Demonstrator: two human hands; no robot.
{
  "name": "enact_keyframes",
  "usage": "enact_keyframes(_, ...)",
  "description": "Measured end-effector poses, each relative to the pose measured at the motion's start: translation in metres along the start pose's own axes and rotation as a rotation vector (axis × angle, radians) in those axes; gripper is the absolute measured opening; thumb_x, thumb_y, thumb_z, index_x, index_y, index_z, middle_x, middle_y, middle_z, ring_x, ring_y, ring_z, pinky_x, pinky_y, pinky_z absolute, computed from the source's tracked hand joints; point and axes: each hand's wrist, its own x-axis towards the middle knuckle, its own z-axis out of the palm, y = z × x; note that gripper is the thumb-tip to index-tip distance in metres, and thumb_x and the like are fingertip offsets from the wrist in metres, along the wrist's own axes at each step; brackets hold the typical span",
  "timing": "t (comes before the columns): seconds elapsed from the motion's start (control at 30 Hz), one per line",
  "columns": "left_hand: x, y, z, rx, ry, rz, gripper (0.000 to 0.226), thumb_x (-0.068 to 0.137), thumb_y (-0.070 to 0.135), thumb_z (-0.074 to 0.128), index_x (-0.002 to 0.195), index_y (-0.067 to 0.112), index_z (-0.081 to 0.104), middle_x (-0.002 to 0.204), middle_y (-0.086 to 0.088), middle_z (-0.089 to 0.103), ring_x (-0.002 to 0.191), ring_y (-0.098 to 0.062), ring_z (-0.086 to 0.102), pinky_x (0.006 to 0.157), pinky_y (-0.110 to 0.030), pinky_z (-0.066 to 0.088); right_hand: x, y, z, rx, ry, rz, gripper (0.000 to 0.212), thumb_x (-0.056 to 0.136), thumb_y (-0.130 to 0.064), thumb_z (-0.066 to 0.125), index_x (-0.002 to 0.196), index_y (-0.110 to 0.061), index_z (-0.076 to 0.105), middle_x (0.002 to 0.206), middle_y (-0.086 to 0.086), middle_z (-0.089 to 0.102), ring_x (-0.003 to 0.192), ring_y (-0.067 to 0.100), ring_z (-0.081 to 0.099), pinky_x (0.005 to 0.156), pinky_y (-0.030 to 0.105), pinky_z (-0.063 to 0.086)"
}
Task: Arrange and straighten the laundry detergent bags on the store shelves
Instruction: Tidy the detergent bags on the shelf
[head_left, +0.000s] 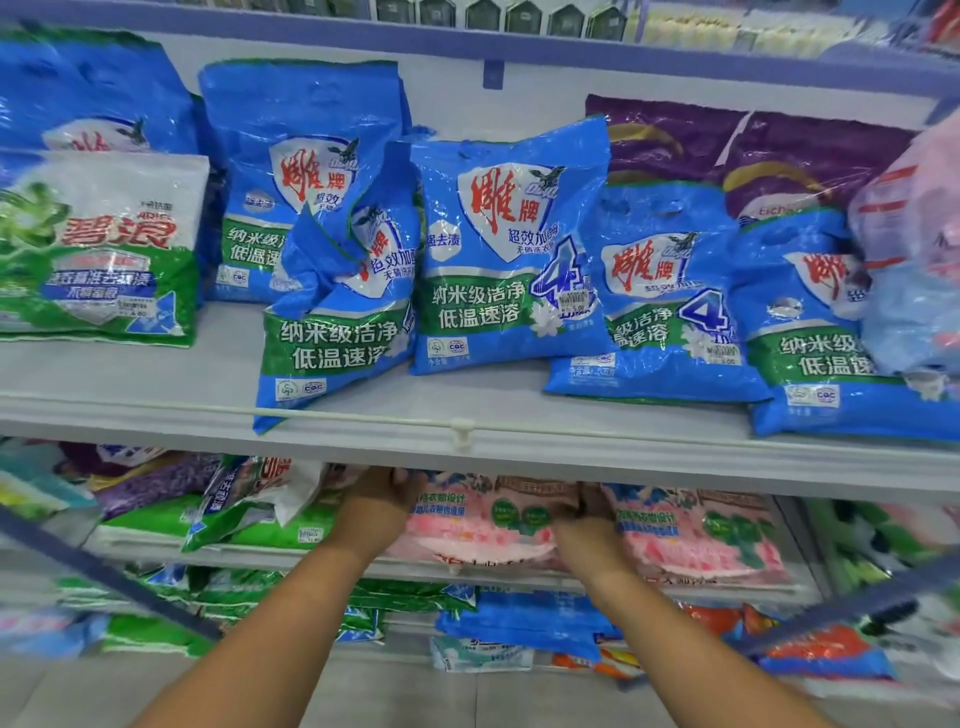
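Note:
A pink detergent bag (483, 519) lies on the lower shelf, its upper part hidden under the shelf above. My left hand (387, 493) grips its left edge and my right hand (587, 512) grips its right edge. A second pink bag (696, 530) sits beside it on the right. On the upper shelf (467, 431) stand several blue detergent bags; one (332, 322) is crumpled, tilted, and hangs over the front edge, another (511, 249) leans upright at the middle.
A green and white bag (98, 249) stands at the upper left, purple bags (753, 150) behind at the right. Green bags (249, 519) lie left of my hands. More bags fill the lowest shelf (519, 623). A dark rail (104, 571) crosses the lower left.

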Motion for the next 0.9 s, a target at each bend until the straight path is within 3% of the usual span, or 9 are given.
enact_keyframes(0.1,-0.010,0.010,-0.003,0.262,0.033,0.100,0.029,0.100,0.039,0.054,0.101,0.015,0.070,0.098,-0.009,0.070,0.091,-0.026,0.065,0.083,-0.034,0.051,0.003,-0.008,-0.006,-0.346,-0.043,-0.021,0.042,0.104,-0.027,0.047,0.143,-0.016,0.040,0.120,0.007,0.061,0.076,0.011,0.059,0.053,0.018,0.045)
enact_keyframes(0.17,-0.020,0.025,-0.005,0.408,0.000,0.149,0.032,0.098,0.053,0.052,0.111,0.027,0.065,0.106,-0.005,0.069,0.098,-0.023,0.065,0.081,-0.030,0.050,0.000,-0.019,-0.011,-0.578,-0.088,-0.014,0.047,0.104,-0.037,0.046,0.144,-0.013,0.041,0.128,0.011,0.059,0.080,0.015,0.061,0.059,0.021,0.049)
enact_keyframes(0.27,-0.035,0.032,0.003,0.504,-0.218,0.132,0.068,0.086,0.085,0.033,0.143,0.047,0.036,0.125,0.000,0.067,0.107,-0.021,0.065,0.083,-0.030,0.050,-0.017,-0.025,-0.004,-0.868,-0.122,-0.065,0.051,0.099,-0.063,0.037,0.116,-0.020,0.058,0.098,0.002,0.068,0.082,0.017,0.066,0.068,0.029,0.052)
enact_keyframes(0.33,-0.037,0.023,0.010,0.565,-0.194,0.154,0.082,0.086,0.085,0.026,0.155,0.041,0.023,0.145,-0.001,0.055,0.132,-0.023,0.053,0.099,-0.032,0.048,-0.027,-0.017,0.010,-0.991,-0.039,-0.204,0.057,0.097,-0.068,0.031,0.126,-0.027,0.058,0.117,0.001,0.065,0.108,0.022,0.062,0.094,0.035,0.049)
enact_keyframes(0.43,-0.037,0.015,0.009,0.549,-0.138,0.204,0.083,0.088,0.082,0.030,0.157,0.038,0.021,0.163,0.004,0.031,0.152,-0.022,0.021,0.116,-0.032,0.033,-0.024,0.003,0.025,-0.998,0.001,-0.350,0.067,0.101,-0.063,0.021,0.156,-0.026,0.031,0.164,0.003,0.025,0.152,0.028,0.017,0.124,0.039,0.006)
enact_keyframes(0.57,-0.036,0.004,0.014,0.535,-0.150,0.227,0.088,0.084,0.086,0.031,0.158,0.038,0.025,0.163,0.006,0.031,0.153,-0.021,0.019,0.121,-0.032,0.025,-0.020,0.019,0.019,-0.859,-0.124,-0.350,0.085,0.088,-0.072,0.000,0.160,-0.028,-0.005,0.161,-0.012,-0.021,0.152,0.017,-0.022,0.125,0.035,-0.007)
enact_keyframes(0.7,-0.035,-0.001,0.016,0.562,-0.136,0.221,0.100,0.073,0.095,0.010,0.152,0.040,0.036,0.141,0.003,0.058,0.135,-0.023,0.048,0.110,-0.034,0.042,-0.026,0.014,0.021,-0.907,-0.111,-0.328,0.100,0.069,-0.074,-0.015,0.158,-0.027,-0.012,0.151,-0.015,-0.029,0.143,0.009,-0.030,0.117,0.027,-0.018)
enact_keyframes(0.8,-0.032,0.000,0.016,0.535,-0.139,0.226,0.085,0.085,0.085,0.026,0.158,0.042,0.020,0.163,0.005,0.031,0.151,-0.025,0.022,0.121,-0.037,0.026,-0.026,0.015,0.028,-0.879,-0.080,-0.290,0.101,0.069,-0.074,-0.016,0.159,-0.028,-0.010,0.159,-0.014,-0.025,0.144,0.011,-0.031,0.116,0.025,-0.017)
enact_keyframes(0.9,-0.036,0.007,0.014,0.551,-0.139,0.242,0.078,0.092,0.077,0.030,0.159,0.045,0.006,0.169,0.006,0.011,0.156,-0.024,0.005,0.126,-0.041,0.010,-0.036,0.016,0.024,-0.804,-0.073,-0.272,0.107,0.067,-0.076,-0.014,0.161,-0.029,0.004,0.168,-0.008,-0.007,0.155,0.015,-0.010,0.121,0.025,-0.001)
